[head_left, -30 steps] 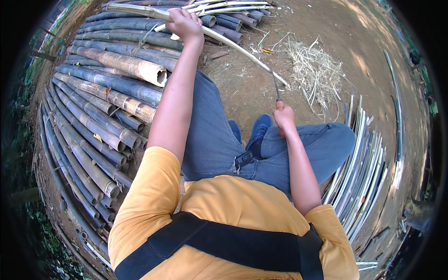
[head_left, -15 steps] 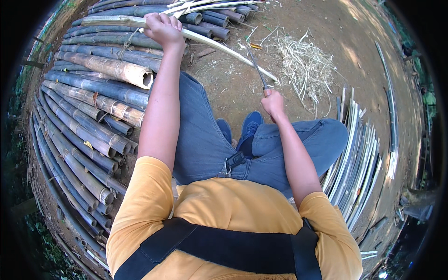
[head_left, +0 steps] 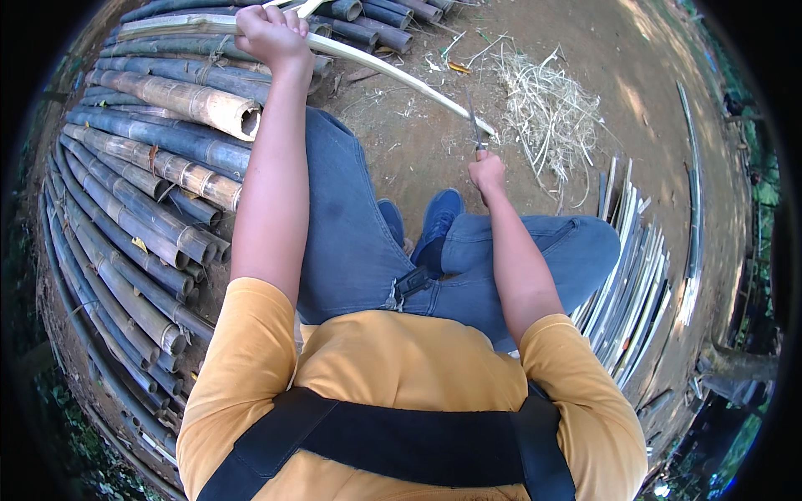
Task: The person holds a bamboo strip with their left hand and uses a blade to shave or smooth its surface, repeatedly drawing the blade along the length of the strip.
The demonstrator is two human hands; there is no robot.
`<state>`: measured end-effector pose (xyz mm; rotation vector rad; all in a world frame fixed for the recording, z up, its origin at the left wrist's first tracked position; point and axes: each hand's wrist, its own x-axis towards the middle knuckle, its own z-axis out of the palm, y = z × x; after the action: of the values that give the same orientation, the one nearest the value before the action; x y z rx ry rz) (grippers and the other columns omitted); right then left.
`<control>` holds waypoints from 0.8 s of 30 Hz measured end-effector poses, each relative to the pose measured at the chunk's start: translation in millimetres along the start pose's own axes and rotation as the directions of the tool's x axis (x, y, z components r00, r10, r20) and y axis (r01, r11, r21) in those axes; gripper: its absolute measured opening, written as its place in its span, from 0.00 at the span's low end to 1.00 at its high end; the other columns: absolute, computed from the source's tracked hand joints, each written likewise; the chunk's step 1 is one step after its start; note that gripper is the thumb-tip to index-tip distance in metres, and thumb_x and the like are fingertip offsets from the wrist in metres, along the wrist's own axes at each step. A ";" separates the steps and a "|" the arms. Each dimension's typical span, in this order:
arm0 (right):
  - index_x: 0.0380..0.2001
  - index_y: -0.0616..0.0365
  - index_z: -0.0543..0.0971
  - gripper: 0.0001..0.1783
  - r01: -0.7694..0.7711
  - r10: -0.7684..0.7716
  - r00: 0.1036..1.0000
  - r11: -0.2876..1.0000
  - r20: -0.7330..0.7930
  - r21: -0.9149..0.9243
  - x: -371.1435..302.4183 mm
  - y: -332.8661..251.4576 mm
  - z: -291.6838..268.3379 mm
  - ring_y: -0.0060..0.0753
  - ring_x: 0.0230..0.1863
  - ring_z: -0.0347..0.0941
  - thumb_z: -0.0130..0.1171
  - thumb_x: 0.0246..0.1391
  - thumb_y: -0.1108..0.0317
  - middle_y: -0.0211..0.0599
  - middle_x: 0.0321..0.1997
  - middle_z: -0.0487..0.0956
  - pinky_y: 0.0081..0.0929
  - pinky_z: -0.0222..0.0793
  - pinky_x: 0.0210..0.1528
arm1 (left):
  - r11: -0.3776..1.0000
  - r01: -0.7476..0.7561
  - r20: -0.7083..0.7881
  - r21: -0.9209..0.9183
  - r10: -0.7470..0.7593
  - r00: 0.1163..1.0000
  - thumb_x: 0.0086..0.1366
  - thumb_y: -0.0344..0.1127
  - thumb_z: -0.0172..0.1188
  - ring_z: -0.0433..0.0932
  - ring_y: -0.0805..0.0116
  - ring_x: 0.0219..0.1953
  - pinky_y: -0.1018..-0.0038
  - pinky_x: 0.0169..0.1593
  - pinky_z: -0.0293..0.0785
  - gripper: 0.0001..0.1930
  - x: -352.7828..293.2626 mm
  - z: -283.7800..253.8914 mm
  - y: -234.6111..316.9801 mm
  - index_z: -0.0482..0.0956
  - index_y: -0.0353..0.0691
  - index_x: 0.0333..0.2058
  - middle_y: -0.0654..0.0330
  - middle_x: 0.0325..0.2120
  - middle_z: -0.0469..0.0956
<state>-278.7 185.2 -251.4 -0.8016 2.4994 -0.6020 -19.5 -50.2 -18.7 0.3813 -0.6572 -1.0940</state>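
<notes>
My left hand point(head_left: 274, 37) is closed around a long pale bamboo strip point(head_left: 401, 77), at the far left beyond my knees. The strip curves down to the right, and its near end lies in front of my right hand point(head_left: 487, 173). That hand is wrapped around the handle of a knife point(head_left: 474, 117) with a narrow dark blade. The blade points away from me and crosses the strip close to its end; whether it touches cannot be told. A tangle of thin pale shavings point(head_left: 551, 108) lies on the ground just right of the strip's end.
Stacked bamboo poles point(head_left: 159, 138) fill the left side, their cut ends toward my left leg. A bundle of split bamboo strips point(head_left: 626, 292) lies by my right knee. Farther right, long thin poles point(head_left: 692, 209) rest on bare earth. My blue shoes point(head_left: 440, 215) are between my knees.
The knife blade has swung from leaning left to nearly straight ahead, nearer the strip's end. My left hand sits slightly farther up and left in the view, still gripping the strip.
</notes>
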 end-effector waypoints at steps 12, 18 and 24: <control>0.37 0.59 0.78 0.11 0.092 -0.093 0.995 0.995 -0.032 -0.043 -18.5 -17.3 8.5 0.61 0.47 0.77 0.54 0.55 0.64 0.57 0.40 0.81 0.52 0.71 0.49 | 0.998 0.035 -0.107 0.060 -0.028 0.994 0.71 0.43 0.42 0.53 0.77 0.10 0.77 0.12 0.48 0.18 -3.3 -12.9 3.4 0.60 0.50 0.20 0.69 0.11 0.53; 0.41 0.59 0.78 0.15 -0.062 0.061 0.998 0.998 -0.021 -0.033 12.1 14.6 16.0 0.61 0.49 0.76 0.52 0.59 0.60 0.58 0.42 0.80 0.52 0.70 0.51 | 0.998 0.033 -0.134 0.060 -0.024 0.991 0.70 0.43 0.42 0.53 0.77 0.10 0.77 0.12 0.48 0.17 1.2 -2.8 7.8 0.60 0.50 0.20 0.69 0.12 0.53; 0.40 0.58 0.79 0.14 -0.068 0.065 0.993 0.997 -0.096 -0.033 3.2 27.5 29.7 0.62 0.50 0.75 0.51 0.56 0.62 0.60 0.43 0.80 0.50 0.70 0.52 | 0.998 0.046 -0.086 0.045 -0.042 0.995 0.70 0.43 0.43 0.54 0.77 0.10 0.77 0.13 0.49 0.16 -8.6 -1.6 5.1 0.60 0.50 0.21 0.68 0.13 0.54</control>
<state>-277.0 195.6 -290.6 -0.7148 2.6192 -0.5866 -17.4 -40.4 -19.5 0.4818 -0.6024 -1.0996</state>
